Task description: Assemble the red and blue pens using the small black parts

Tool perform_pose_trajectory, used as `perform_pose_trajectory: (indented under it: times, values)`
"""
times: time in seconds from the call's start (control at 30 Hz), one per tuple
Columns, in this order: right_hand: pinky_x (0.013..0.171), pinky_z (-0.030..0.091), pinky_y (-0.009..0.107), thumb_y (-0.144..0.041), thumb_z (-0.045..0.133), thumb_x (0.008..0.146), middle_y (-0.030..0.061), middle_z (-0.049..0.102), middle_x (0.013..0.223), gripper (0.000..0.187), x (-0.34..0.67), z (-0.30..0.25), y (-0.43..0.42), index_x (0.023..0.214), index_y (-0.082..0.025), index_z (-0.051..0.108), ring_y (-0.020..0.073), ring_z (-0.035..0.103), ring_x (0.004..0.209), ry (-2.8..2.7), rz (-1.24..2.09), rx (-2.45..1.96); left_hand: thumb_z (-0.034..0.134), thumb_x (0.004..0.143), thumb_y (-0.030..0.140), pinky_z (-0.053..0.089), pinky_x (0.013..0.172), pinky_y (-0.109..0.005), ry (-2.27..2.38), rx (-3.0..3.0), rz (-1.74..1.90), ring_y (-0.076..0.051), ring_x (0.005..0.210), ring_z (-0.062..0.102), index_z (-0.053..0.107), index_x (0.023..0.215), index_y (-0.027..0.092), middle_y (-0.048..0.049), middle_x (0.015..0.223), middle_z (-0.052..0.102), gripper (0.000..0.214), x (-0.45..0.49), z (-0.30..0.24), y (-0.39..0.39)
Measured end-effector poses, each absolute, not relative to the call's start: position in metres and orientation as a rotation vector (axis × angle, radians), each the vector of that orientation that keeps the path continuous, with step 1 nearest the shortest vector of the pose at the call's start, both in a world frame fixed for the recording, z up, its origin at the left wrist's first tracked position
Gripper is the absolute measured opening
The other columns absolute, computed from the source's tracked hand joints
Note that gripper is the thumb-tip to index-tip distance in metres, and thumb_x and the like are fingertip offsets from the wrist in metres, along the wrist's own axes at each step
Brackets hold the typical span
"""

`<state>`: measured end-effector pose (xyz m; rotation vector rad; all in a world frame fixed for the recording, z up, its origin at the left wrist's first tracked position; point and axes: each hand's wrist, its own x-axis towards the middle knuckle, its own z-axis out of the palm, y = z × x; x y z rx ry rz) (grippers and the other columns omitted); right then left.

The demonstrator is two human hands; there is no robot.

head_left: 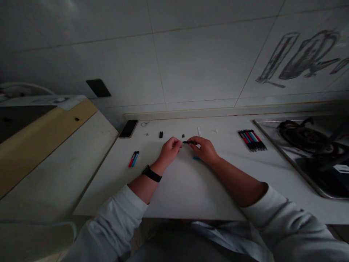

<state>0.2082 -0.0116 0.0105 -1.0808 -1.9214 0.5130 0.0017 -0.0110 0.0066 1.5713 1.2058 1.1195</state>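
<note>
My right hand (203, 148) pinches a slim black pen part (187, 142) that points left. Close to its tip, my left hand (171, 148) has thumb and fingers pressed together; what they hold is too small to make out. A blue pen barrel (196, 158) lies partly hidden beneath my right hand. Just beyond the hands lie small black pieces (183, 135) and thin white sticks (199, 131), like pen refills. Further left are black pen parts (161, 134) and tiny springs (147, 134). Red and blue pen barrels (133, 159) lie side by side left of my left hand.
Several red, blue and black pens (252, 140) form a row at the right, beside a gas stove (308, 145). A phone (128, 128) and a thin ring (144, 124) lie at the back left. A small white piece (216, 131) is near the tiled wall (196, 65).
</note>
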Motion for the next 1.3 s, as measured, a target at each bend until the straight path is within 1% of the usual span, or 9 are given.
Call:
perform_pose_trajectory:
  times: [0.33,0.5,0.63,0.73,0.83,1.0,1.1,1.17,1.3]
  values:
    - [0.086,0.056,0.034,-0.028,0.060,0.096,0.0063,0.078,0.103,0.020,0.2079,0.0116,-0.0126,0.108,-0.023,0.075,0.0203,0.073,0.091,-1.960,0.477,-1.070,0.049,0.101,0.047,0.044,0.063,-0.024,1.217,1.746,1.061,-0.013,0.066,0.055,0.056,0.079,0.021,0.0013,0.070,0.057,0.036,-0.0021,0.0053,-0.0104]
    - [0.081,0.055,0.032,-0.033,0.057,0.099,0.0062,0.078,0.098,0.022,0.2085,0.0138,-0.0128,0.105,-0.023,0.076,0.0200,0.072,0.086,-1.960,0.488,-1.130,0.058,0.097,0.036,0.047,0.070,-0.026,1.234,1.778,1.114,-0.014,0.074,0.059,0.063,0.090,0.020,-0.0013,0.084,0.067,0.018,-0.0011,0.0083,-0.0101]
    - [0.082,0.056,0.032,-0.032,0.063,0.095,0.0057,0.077,0.097,0.025,0.2109,0.0101,-0.0104,0.117,-0.023,0.071,0.0197,0.073,0.085,-1.930,0.490,-1.125,0.062,0.093,0.029,0.048,0.075,-0.027,1.259,1.797,1.165,-0.015,0.077,0.061,0.065,0.093,0.020,-0.0013,0.088,0.069,0.009,0.0001,0.0109,-0.0107]
    - [0.081,0.056,0.032,-0.029,0.066,0.091,0.0048,0.076,0.093,0.021,0.2130,0.0090,-0.0087,0.111,-0.023,0.070,0.0195,0.072,0.084,-1.928,0.462,-1.119,0.062,0.093,0.028,0.048,0.076,-0.027,1.258,1.801,1.174,-0.015,0.079,0.062,0.066,0.092,0.021,-0.0013,0.087,0.069,0.009,0.0000,0.0113,-0.0109]
    - [0.078,0.055,0.032,-0.033,0.060,0.095,0.0053,0.075,0.090,0.015,0.2142,0.0103,-0.0083,0.099,-0.023,0.070,0.0198,0.071,0.083,-1.950,0.437,-1.149,0.063,0.093,0.029,0.048,0.076,-0.027,1.255,1.797,1.173,-0.015,0.078,0.061,0.066,0.092,0.020,-0.0012,0.087,0.069,0.009,-0.0005,0.0109,-0.0105]
    - [0.080,0.055,0.032,-0.036,0.065,0.093,0.0068,0.074,0.100,0.024,0.2149,0.0099,-0.0084,0.113,-0.023,0.066,0.0194,0.070,0.085,-1.954,0.453,-1.103,0.063,0.093,0.030,0.048,0.077,-0.027,1.257,1.796,1.185,-0.015,0.079,0.062,0.066,0.093,0.020,-0.0015,0.088,0.070,0.011,-0.0004,0.0098,-0.0096]
    - [0.080,0.053,0.033,-0.035,0.059,0.097,0.0070,0.072,0.097,0.016,0.2159,0.0095,-0.0076,0.104,-0.022,0.067,0.0197,0.068,0.086,-1.993,0.387,-1.101,0.063,0.093,0.030,0.048,0.077,-0.027,1.239,1.803,1.185,-0.015,0.080,0.063,0.066,0.094,0.020,-0.0016,0.089,0.070,0.010,-0.0002,0.0086,-0.0095]
    - [0.081,0.052,0.034,-0.036,0.052,0.102,0.0073,0.071,0.093,0.021,0.2167,0.0101,-0.0074,0.098,-0.022,0.067,0.0206,0.067,0.087,-2.027,0.360,-1.109,0.062,0.093,0.030,0.048,0.076,-0.027,1.229,1.803,1.188,-0.015,0.079,0.062,0.066,0.094,0.020,-0.0017,0.090,0.070,0.011,-0.0001,0.0083,-0.0097]
    - [0.082,0.053,0.034,-0.037,0.061,0.097,0.0076,0.070,0.101,0.021,0.2168,0.0119,-0.0081,0.110,-0.022,0.065,0.0199,0.067,0.086,-2.004,0.388,-1.101,0.063,0.093,0.030,0.048,0.075,-0.027,1.240,1.805,1.182,-0.015,0.078,0.062,0.066,0.092,0.020,-0.0017,0.088,0.070,0.011,0.0001,0.0104,-0.0102]
